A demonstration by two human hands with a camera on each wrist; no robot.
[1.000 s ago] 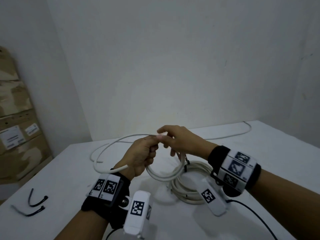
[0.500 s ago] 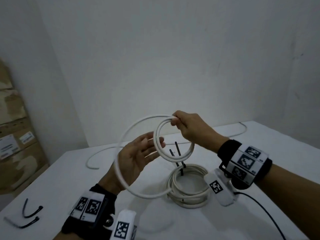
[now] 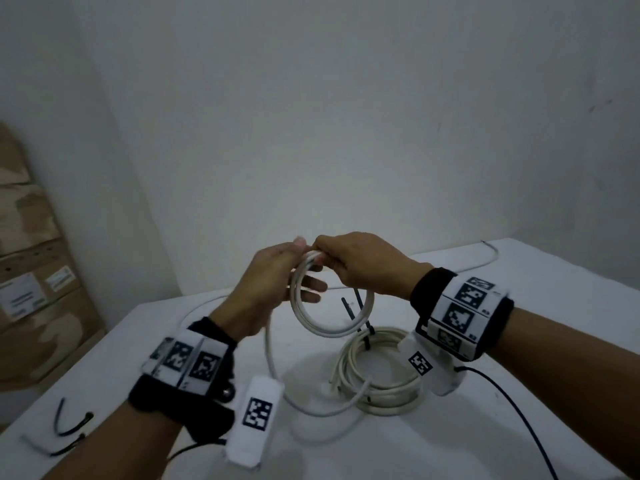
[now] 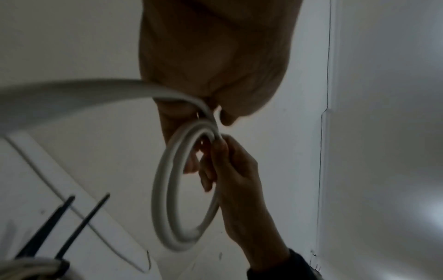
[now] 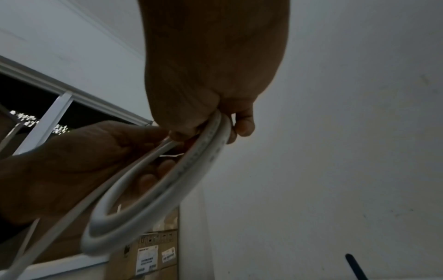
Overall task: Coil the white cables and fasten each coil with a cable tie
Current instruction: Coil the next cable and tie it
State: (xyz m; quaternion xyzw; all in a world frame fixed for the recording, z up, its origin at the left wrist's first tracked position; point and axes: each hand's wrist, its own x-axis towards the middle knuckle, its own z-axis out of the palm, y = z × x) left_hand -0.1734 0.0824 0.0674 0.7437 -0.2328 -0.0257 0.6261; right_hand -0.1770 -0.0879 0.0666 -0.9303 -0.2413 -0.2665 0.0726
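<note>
**Second cable goes round, loop by loop**

White walls close in behind a white counter [image 3: 519,306], and on it lies a finished coil [image 3: 381,386], already bound by a black cable tie [image 3: 363,327]. Above and just left of that finished coil, both hands meet at the top of a small coil [image 3: 329,317] held in the air. The right hand [image 3: 363,268] pinches the stacked loops together between thumb and curled fingers. The left hand [image 3: 266,292] closes thumb and forefinger on the cable where it joins the bundle, its other fingers stretched out behind the loops. From there the loose cable [image 3: 272,358] drops to the counter and trails away left of the finished coil, towards the wall.

To do this step well, each new turn should probably match the size of those already held, laid flat beside them without twisting, while the right grip never lets go. Two spare ties [image 3: 69,431] wait at the counter's near left edge, far from the finished coil.
</note>
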